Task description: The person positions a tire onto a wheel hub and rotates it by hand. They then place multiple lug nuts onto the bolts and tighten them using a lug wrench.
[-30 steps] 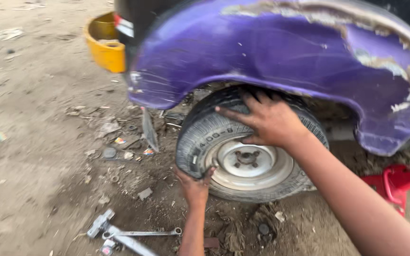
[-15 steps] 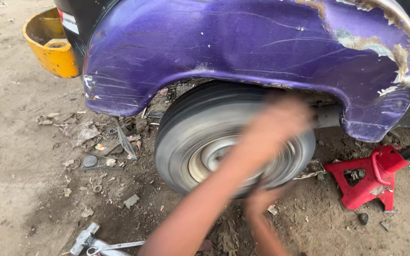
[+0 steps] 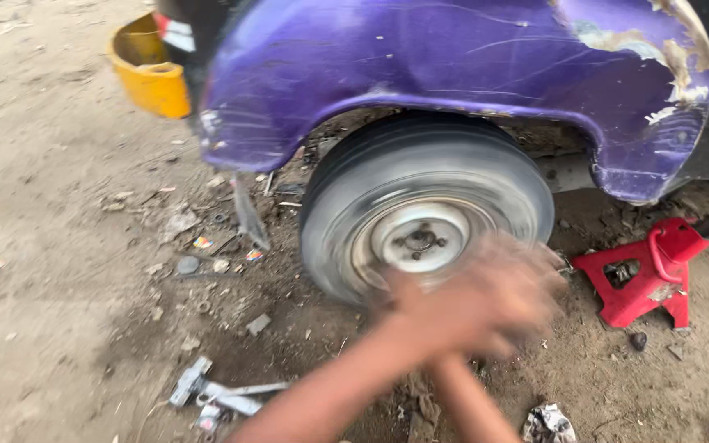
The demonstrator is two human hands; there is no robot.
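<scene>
A small wheel with a black tyre [image 3: 420, 164] and a pale steel rim [image 3: 420, 239] sits under a dented purple fender [image 3: 453, 74]. The tyre is smeared with motion blur. My left hand [image 3: 494, 299] is a blur just in front of the wheel's lower right edge, its arm coming up from the lower left. My right hand [image 3: 453, 357] is just below it and merges with it in the blur, so only the forearm reads clearly. Neither hand's fingers can be made out.
A red jack stand [image 3: 646, 275] stands on the dirt right of the wheel. Metal wrenches [image 3: 215, 394] lie at the lower left. Scraps and small litter [image 3: 207, 246] are scattered left of the wheel. A yellow body part [image 3: 153, 78] sticks out at the upper left.
One second ago both hands rested on the still tyre, top and bottom. They have since swept off it down to its lower right, and the wheel now looks blurred as if turning.
</scene>
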